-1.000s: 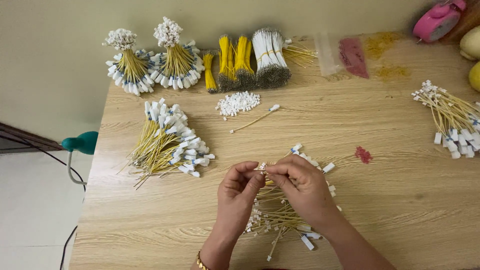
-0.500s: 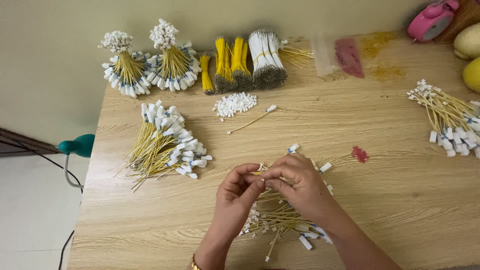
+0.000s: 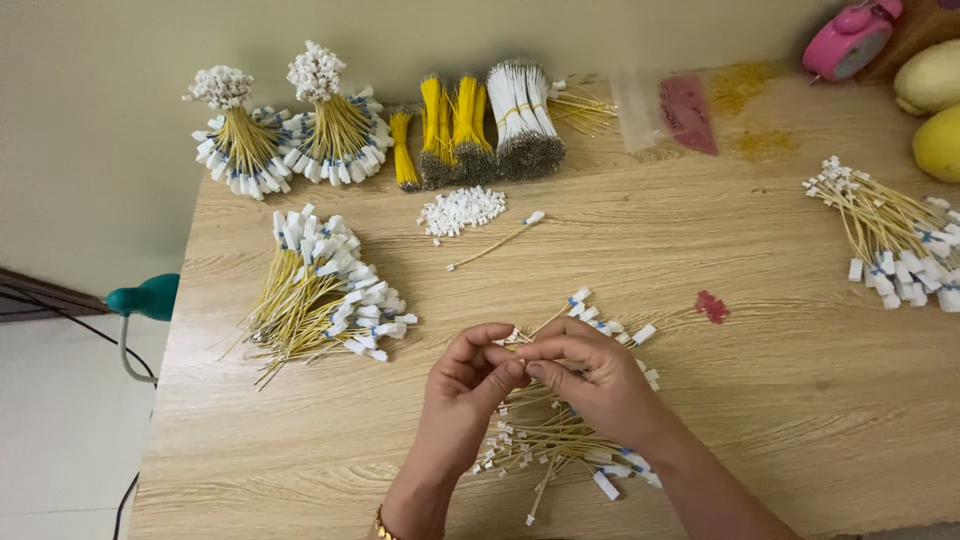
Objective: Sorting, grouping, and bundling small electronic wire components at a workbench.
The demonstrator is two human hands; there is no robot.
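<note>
My left hand and right hand meet fingertip to fingertip, fingers pinched shut on a thin yellow wire | loose wire pile just below fingers on tabletop | bigger wire heap left | red scrap right.

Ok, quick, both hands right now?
Left hand: pinched shut on a thin yellow wire.
Right hand: pinched on the same wire.
</note>
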